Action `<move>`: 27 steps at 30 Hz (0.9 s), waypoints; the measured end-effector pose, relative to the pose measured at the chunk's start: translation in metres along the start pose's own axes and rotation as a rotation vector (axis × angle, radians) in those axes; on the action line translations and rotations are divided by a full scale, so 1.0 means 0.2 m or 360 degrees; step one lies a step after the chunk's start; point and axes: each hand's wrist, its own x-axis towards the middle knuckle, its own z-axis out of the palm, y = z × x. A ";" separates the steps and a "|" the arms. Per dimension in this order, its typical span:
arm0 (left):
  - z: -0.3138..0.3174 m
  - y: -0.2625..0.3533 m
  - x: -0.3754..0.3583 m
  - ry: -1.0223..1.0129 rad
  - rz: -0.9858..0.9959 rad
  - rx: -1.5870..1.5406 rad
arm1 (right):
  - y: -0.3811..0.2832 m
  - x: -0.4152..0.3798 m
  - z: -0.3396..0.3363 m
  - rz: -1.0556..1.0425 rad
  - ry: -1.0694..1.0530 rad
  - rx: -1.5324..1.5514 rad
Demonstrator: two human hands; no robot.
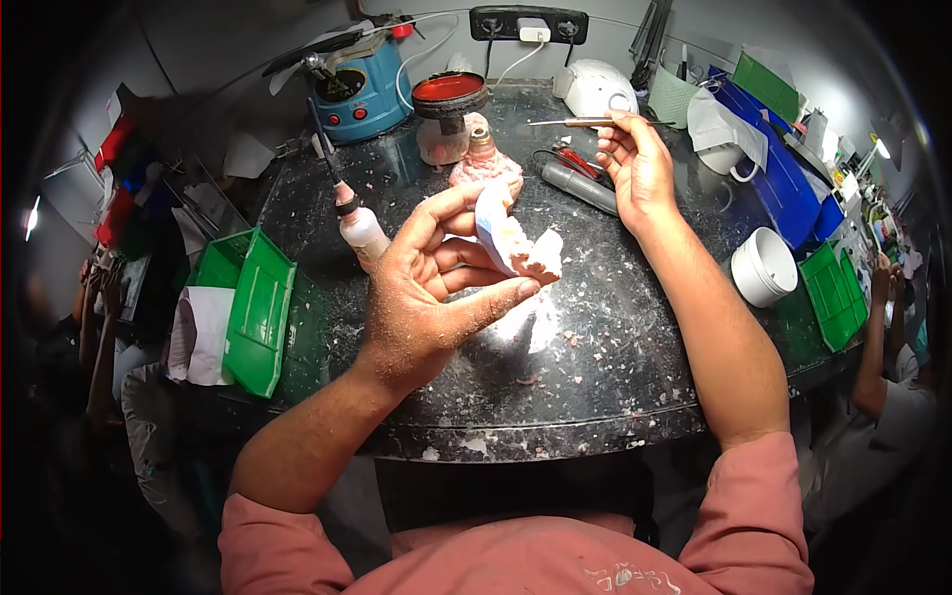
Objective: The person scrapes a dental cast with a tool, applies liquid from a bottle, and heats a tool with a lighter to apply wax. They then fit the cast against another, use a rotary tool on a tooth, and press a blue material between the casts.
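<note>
My left hand point(412, 288) holds up a chalky, white and pale pink piece like a dental plaster cast point(511, 243), fingers behind it and thumb along its lower edge. Pale dust covers the back of this hand. Farther right and higher, my right hand point(643, 169) pinches a slim metal carving tool point(575, 122), its thin tip pointing left, apart from the cast. Beyond the cast stands a burner crusted with pink wax point(484, 164). Below my right hand lies a grey cylindrical tool point(580, 186).
White scraps litter the black table point(615, 397). A dropper bottle point(363, 233) and green tray point(260, 317) are left; a white tub point(764, 266) and green bin point(831, 297) are right. Behind stand a blue machine point(369, 94) and red-topped dish point(449, 91). People sit at both sides.
</note>
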 end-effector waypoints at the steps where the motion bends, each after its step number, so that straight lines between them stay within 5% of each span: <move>1: 0.00 0.00 0.00 -0.0003 -0.0012 -0.0013 | 0.00 0.00 0.00 -0.0027 0.0008 -0.0017; 5: 0.00 -0.01 0.00 -0.0021 0.0037 0.0023 | -0.02 -0.01 0.02 -0.0040 0.0003 0.0066; 8: 0.00 -0.01 -0.01 -0.0055 0.0128 0.0158 | -0.12 -0.01 0.05 -0.0283 -0.0309 0.0052; 15: 0.00 0.00 -0.02 -0.0060 -0.0126 -0.0100 | -0.33 -0.24 0.06 -0.0320 -0.0720 0.0209; 19: 0.00 -0.01 -0.01 -0.0107 -0.0427 -0.0425 | -0.25 -0.33 0.04 -0.0136 -0.0466 0.0183; 27: 0.02 -0.04 -0.03 -0.0155 -0.0338 -0.0176 | -0.33 -0.43 0.08 -0.0507 -0.0573 -0.0163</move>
